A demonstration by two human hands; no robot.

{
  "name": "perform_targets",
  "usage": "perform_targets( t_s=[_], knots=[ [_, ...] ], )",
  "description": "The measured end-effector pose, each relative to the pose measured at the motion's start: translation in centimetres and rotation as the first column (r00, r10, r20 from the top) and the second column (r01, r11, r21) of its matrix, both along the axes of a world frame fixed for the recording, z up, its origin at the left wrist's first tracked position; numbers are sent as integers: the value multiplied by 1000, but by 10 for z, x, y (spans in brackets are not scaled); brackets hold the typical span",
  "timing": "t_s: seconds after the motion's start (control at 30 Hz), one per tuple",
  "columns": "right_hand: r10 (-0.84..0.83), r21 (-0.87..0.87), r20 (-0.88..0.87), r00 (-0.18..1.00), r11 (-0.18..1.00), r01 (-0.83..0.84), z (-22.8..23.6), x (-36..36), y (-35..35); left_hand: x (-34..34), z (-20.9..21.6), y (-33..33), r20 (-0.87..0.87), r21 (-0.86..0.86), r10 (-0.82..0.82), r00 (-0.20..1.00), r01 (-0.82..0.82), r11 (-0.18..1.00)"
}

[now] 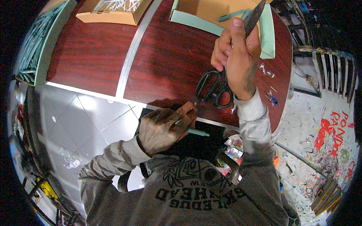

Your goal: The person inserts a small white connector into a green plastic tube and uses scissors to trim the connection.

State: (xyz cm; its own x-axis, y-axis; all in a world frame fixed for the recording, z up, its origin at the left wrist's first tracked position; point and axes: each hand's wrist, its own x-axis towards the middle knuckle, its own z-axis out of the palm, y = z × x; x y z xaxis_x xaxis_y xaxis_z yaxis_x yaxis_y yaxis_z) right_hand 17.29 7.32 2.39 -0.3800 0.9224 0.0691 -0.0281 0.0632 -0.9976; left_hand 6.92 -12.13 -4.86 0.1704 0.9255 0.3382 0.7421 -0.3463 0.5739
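My left hand [166, 128] is closed around a slim teal pen [198, 132], just off the table's near edge. One end of the pen sticks out to the right of my fingers, and a small whitish bit shows between the fingers. Higher and to the right, my right hand [241, 56] is wrapped round the middle of a pair of scissors [203, 89]. Their black handle loops hang down toward me, while the dark blades point up and away past my thumb. My palm hides the pivot.
On the dark red table [90, 56], a box of many teal pens [36, 45] stands far left. Beyond is a cardboard box of thin white pieces [113, 17]. A pale green box [267, 41] with a few teal pens sits behind my right hand. Scraps [267, 71] lie to the right.
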Motion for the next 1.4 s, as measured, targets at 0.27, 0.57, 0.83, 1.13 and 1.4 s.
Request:
perform_targets(
  t_s=[0.27,0.57,0.83,1.13,1.4],
  knots=[
    [59,187,18,998,980,-62,2,-2,36,1,5,1,41,-67,37,999,-34,997],
    [12,294,-82,997,956,13,17,2,38,-5,8,5,4,-77,-13,1000,13,997],
    [-216,219,250,944,962,162,58,136,-6,-5,26,18,122,-167,23,992,-2,986],
    [-540,599,631,557,796,92,6,258,-42,7,38,58,361,-133,267,894,-234,963],
    [-513,638,699,498,762,-110,-43,261,-37,16,37,83,-134,-8,265,955,-269,963]
  ],
)
